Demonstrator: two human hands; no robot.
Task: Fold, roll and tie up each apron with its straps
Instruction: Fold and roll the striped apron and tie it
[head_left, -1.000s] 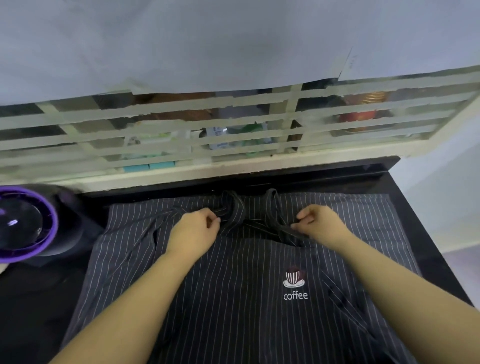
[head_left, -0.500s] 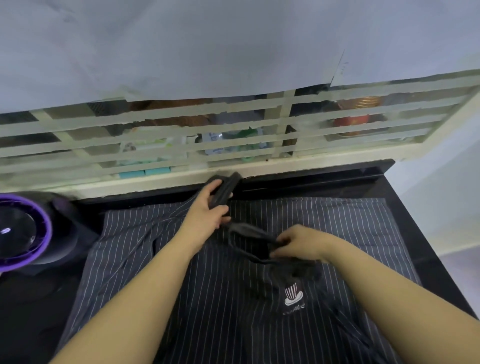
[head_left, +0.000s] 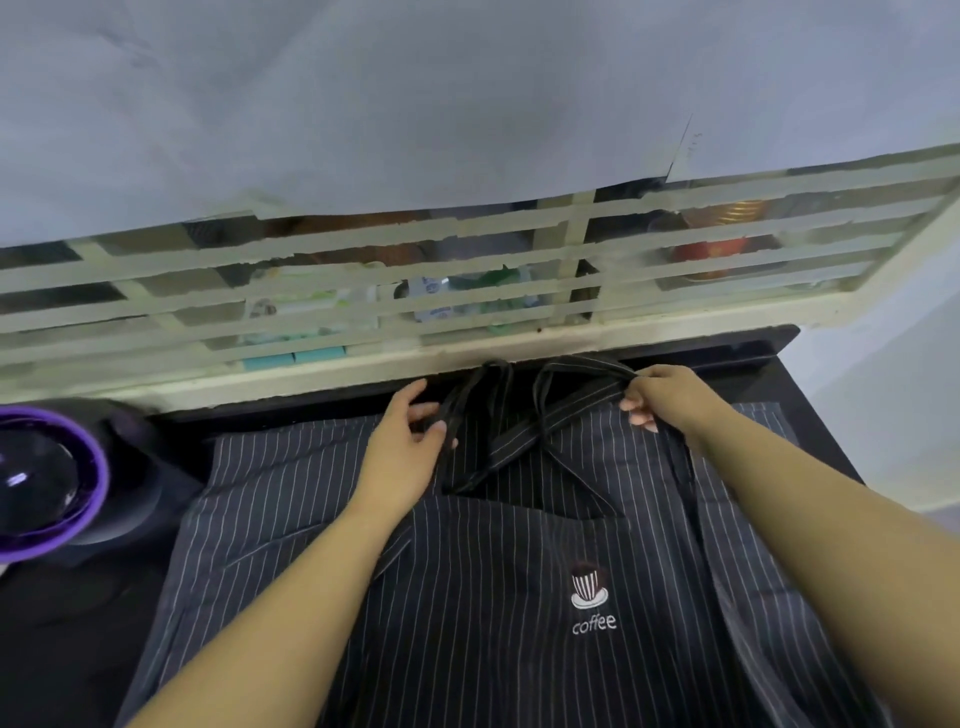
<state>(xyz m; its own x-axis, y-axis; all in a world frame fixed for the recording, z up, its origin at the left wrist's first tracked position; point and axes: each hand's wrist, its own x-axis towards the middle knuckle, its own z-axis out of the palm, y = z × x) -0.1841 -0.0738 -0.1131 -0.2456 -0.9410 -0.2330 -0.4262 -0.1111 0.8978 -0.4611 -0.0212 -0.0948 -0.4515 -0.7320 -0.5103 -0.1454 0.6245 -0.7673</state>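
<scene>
The dark pinstriped cloth apron (head_left: 467, 597) lies flat on the black worktop (head_left: 78, 649) and fills the lower middle of the frame. Its white coffee-cup logo (head_left: 589, 592) faces up at the lower right. It is not yet rolled. Striped cloth shows also above the bib edge, so I cannot tell if one fold is already made.

The long striped straps (head_left: 524, 441) lie above the bib, in the middle of the frame, and cross each other in loose loops. On the left of the loops, the left hand (head_left: 405, 447) holds one strap between thumb and curled fingers. On the right, the right hand (head_left: 675, 400) pinches another strap with its fingertips and lifts it a little off the cloth. I judge the straps are held apart like this to untangle them, so they stay free for the tying.

A round purple-rimmed object (head_left: 47, 483) stands at the left edge, apart from the apron. A cream slatted grille (head_left: 467, 291) runs behind the worktop.
</scene>
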